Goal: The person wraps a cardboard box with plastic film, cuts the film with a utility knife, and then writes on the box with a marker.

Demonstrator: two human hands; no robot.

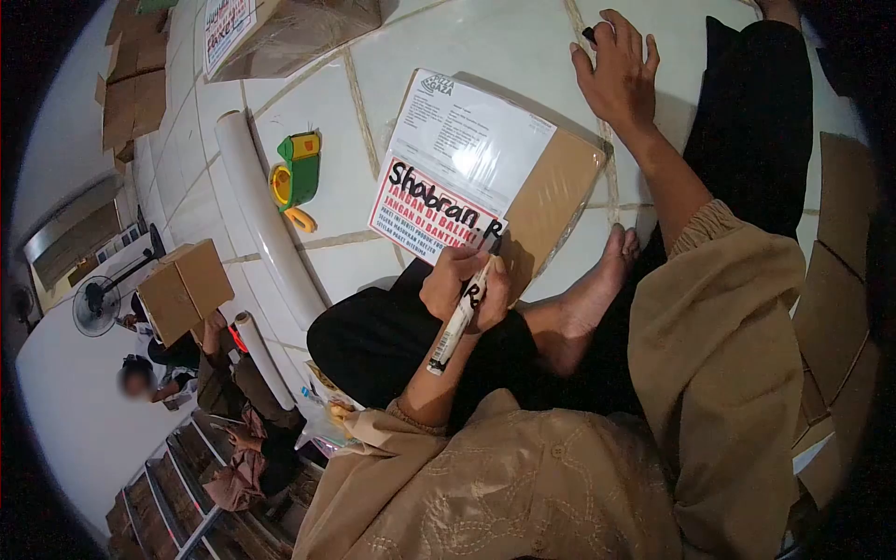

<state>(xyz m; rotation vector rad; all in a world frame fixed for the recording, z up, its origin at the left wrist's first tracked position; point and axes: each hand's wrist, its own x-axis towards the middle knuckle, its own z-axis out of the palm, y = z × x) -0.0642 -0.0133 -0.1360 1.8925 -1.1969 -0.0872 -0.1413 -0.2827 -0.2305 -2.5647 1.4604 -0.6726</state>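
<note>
My left hand (467, 289) is closed around a white marker (452, 329), its dark tip at the end of black handwriting reading "Shabran. R". The lettering runs across a cardboard box (566, 173) wrapped in clear plastic. On the box are a white printed sheet (467, 126) and a red-and-white warning sticker (411, 213). Beyond the box's right edge, my right hand (618, 79) pinches a small black marker cap (589, 35) between thumb and forefinger, its other fingers spread over the floor. The box lies beside my bare foot (579, 308).
Left of the box are a green-and-yellow tape dispenser (301, 170) and a long roll of plastic wrap (266, 215). Another wrapped box (299, 35) stands at the top. Flattened cardboard (840, 252) lies right. People sit at left near an open carton (185, 291) and a fan (96, 306).
</note>
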